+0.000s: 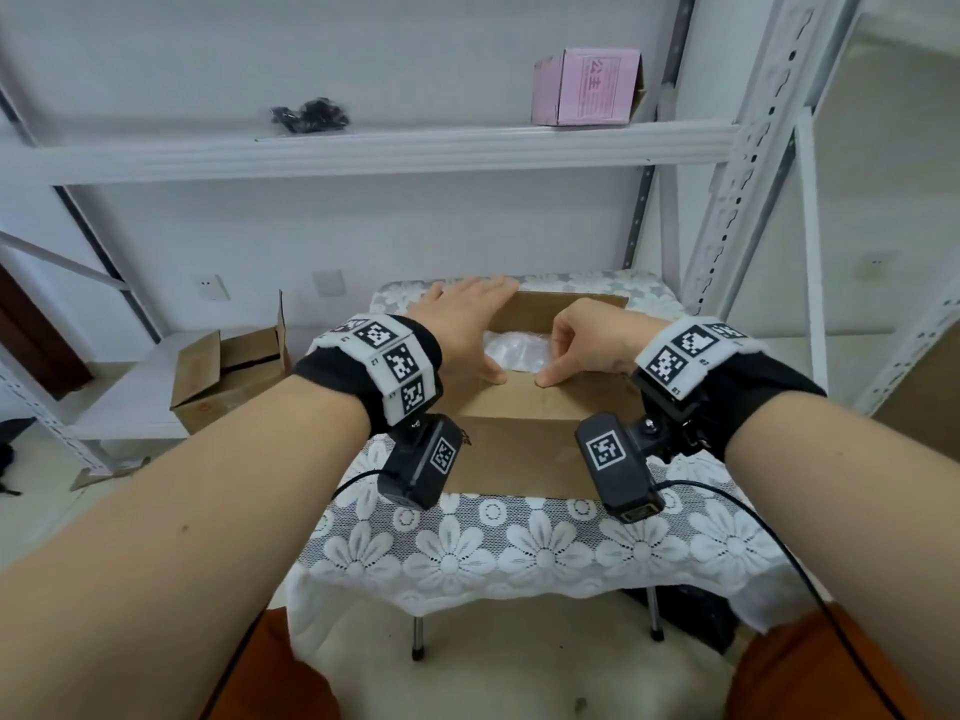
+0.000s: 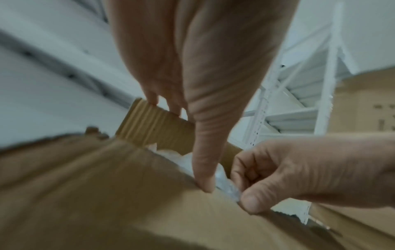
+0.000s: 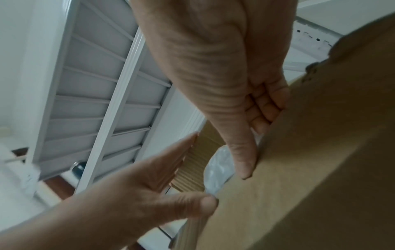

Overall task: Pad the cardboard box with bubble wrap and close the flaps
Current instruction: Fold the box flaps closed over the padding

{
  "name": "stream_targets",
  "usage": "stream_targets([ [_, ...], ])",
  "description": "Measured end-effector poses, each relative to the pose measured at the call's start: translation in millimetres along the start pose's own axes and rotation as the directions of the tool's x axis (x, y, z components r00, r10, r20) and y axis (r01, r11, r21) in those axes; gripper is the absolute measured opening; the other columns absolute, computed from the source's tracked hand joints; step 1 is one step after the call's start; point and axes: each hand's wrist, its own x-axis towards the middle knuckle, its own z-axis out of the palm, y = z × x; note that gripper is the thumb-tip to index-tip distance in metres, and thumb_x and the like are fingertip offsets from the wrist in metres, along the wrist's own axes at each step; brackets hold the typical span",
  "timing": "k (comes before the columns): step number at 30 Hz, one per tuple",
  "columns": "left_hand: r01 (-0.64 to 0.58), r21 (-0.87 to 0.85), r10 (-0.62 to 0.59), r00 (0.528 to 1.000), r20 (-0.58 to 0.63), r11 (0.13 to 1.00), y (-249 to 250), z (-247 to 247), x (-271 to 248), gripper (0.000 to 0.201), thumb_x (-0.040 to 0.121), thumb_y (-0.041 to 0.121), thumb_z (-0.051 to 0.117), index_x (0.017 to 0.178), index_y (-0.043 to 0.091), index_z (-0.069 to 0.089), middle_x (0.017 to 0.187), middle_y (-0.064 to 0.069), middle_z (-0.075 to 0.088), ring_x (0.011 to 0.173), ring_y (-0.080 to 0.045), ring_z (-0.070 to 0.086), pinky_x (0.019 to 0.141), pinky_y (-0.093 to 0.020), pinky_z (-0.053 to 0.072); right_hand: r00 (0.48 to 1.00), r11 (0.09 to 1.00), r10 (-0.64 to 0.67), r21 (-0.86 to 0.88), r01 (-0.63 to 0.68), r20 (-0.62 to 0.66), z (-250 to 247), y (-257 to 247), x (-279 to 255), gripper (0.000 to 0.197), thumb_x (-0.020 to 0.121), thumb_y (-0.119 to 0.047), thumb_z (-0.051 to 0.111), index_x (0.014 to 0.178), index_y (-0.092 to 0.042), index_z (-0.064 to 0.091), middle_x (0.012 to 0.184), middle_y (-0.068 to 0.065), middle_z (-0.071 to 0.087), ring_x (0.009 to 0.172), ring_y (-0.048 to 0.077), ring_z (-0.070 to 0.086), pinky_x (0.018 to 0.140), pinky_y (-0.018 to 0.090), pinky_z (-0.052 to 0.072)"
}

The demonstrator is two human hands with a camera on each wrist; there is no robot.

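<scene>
Head view: the left hand (image 1: 467, 324) spreads straight fingers (image 1: 493, 288) over the far flap (image 1: 566, 309), thumb on the near flap (image 1: 530, 402). The right hand (image 1: 587, 340) curls its fingers, pinching the near flap's edge. Between the flaps, bubble wrap (image 1: 519, 350) fills the box (image 1: 519, 459), which sits on the lace-covered table (image 1: 519, 553). A pink carton (image 1: 587, 88) stands on the shelf (image 1: 363, 148) above.

Readable text: only on the pink cardboard carton (image 1: 587, 87) on the white metal shelf (image 1: 363, 148), well above and beyond the fingers. Its printed label shows large Chinese characters that look like "公主"; smaller print is illegible. The black-and-white square marker tags (image 1: 400, 363) on the wristbands have tiny characters, too small to read.
</scene>
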Motion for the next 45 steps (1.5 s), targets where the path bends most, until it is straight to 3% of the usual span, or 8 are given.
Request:
stream_targets([
  [6, 0.038, -0.224, -0.057, 0.995, -0.08, 0.974, 1.2, 10.2, -8.7, 0.061, 0.077, 0.028, 0.074, 0.132, 0.028, 0.048, 0.129, 0.005, 0.058, 0.114, -0.017, 0.055, 0.098, -0.036, 0.045, 0.944, 0.944, -0.21, -0.304, 0.128, -0.255, 9.6, -7.4, -12.4, 0.031, 0.073, -0.033, 0.076, 0.083, -0.017, 0.051, 0.088, 0.002, 0.058, 0.083, 0.023, 0.056, 0.064, 0.033, 0.04],
  [12, 0.066, -0.289, -0.081, 0.996, -0.038, 0.955, -0.9, 7.8, -9.7, 0.046, 0.075, 0.027, 0.077, 0.117, 0.022, 0.059, 0.121, 0.003, 0.062, 0.108, -0.017, 0.057, 0.096, -0.035, 0.046, 0.89, 0.904, -0.348, -0.356, 0.236, -0.295, 11.7, -9.2, -13.0, 0.047, 0.074, -0.03, 0.075, 0.115, -0.017, 0.057, 0.112, 0.003, 0.051, 0.104, 0.022, 0.044, 0.081, 0.03, 0.035],
  [24, 0.042, -0.312, -0.03, 0.999, 0.044, 0.949, -9.5, 14.5, -5.7, 0.03, 0.083, 0.035, 0.068, 0.112, 0.026, 0.07, 0.115, 0.002, 0.061, 0.101, -0.011, 0.052, 0.09, -0.024, 0.039, 0.912, 0.944, -0.33, -0.067, 0.323, -0.243, 31.7, 12.6, -2.6, 0.017, 0.088, -0.023, 0.063, 0.098, -0.015, 0.075, 0.112, -0.002, 0.06, 0.103, 0.015, 0.053, 0.091, 0.03, 0.042],
  [30, -0.09, -0.359, 0.044, 0.99, -0.134, 0.929, -1.9, 45.0, -20.2, 0.033, 0.093, 0.033, 0.053, 0.116, 0.013, 0.064, 0.121, -0.002, 0.059, 0.111, -0.019, 0.054, 0.097, -0.032, 0.04, 0.866, 0.918, -0.387, -0.218, 0.331, -0.316, 49.7, 16.3, -5.4, 0.028, 0.096, -0.026, 0.049, 0.103, -0.009, 0.071, 0.111, 0.002, 0.057, 0.106, 0.019, 0.045, 0.076, 0.015, 0.018],
  [36, -0.101, -0.166, 0.103, 0.995, 0.0, 0.981, 2.3, 49.0, -19.7, 0.097, 0.05, 0.089, 0.047, 0.114, 0.017, 0.041, 0.112, 0.002, 0.05, 0.111, -0.02, 0.045, 0.1, -0.04, 0.039, 0.849, 0.913, -0.407, -0.181, 0.365, -0.339, 49.0, 15.3, -5.6, 0.026, 0.095, -0.024, 0.051, 0.1, -0.007, 0.07, 0.107, 0.006, 0.057, 0.104, 0.021, 0.048, 0.072, 0.016, 0.018],
  [38, -0.104, -0.092, 0.106, 0.994, 0.018, 0.99, 5.5, 49.6, -15.0, 0.089, 0.051, 0.084, 0.057, 0.106, 0.016, 0.036, 0.11, 0.003, 0.043, 0.119, -0.024, 0.04, 0.105, -0.041, 0.033, 0.843, 0.91, -0.414, -0.173, 0.376, -0.344, 48.9, 15.6, -5.4, 0.024, 0.095, -0.022, 0.052, 0.1, -0.007, 0.07, 0.105, 0.007, 0.058, 0.101, 0.022, 0.05, 0.07, 0.015, 0.018],
  [41, -0.084, -0.108, 0.081, 0.996, -0.035, 0.991, 11.2, 49.3, -11.3, 0.079, 0.052, 0.074, 0.069, 0.095, 0.019, 0.031, 0.098, 0.004, 0.039, 0.099, -0.019, 0.042, 0.094, -0.036, 0.037, 0.815, 0.895, -0.445, -0.168, 0.412, -0.372, 50.6, 16.2, -5.9, 0.022, 0.094, -0.019, 0.052, 0.105, -0.012, 0.07, 0.101, 0.006, 0.062, 0.097, 0.024, 0.052, 0.069, 0.017, 0.018],
  [45, -0.049, -0.12, 0.045, 0.998, -0.038, 0.992, 10.6, 50.7, -6.7, 0.091, 0.046, 0.076, 0.069, 0.106, 0.016, 0.036, 0.105, 0.0, 0.044, 0.101, -0.02, 0.043, 0.094, -0.033, 0.038, 0.831, 0.892, -0.451, -0.175, 0.416, -0.325, 53.0, 15.9, -5.6, 0.027, 0.098, -0.022, 0.045, 0.111, -0.019, 0.068, 0.111, -0.001, 0.057, 0.102, 0.018, 0.046, 0.075, 0.018, 0.022],
])
